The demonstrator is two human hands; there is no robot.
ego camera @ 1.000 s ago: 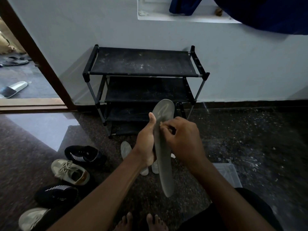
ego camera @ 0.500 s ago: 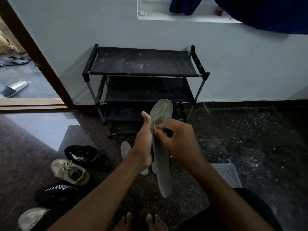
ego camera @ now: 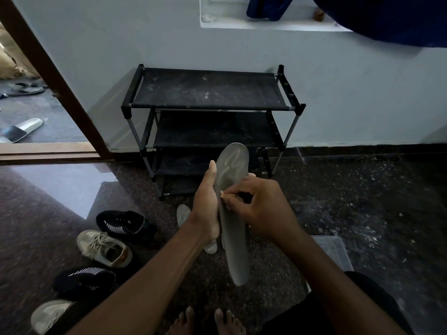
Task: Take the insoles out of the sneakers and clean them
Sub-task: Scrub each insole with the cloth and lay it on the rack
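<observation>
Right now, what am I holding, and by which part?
Your left hand grips the grey insole at its middle, thumb along the edge. Your right hand pinches a small pale bit against it.

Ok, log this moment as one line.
left hand: holds grey insole | right hand: pinches tan bit against it | sneakers: on floor

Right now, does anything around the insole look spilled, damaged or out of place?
White specks litter the dark floor on the right and the top of the shoe rack, like dust or debris. The grey insole in the left hand looks intact.
</observation>
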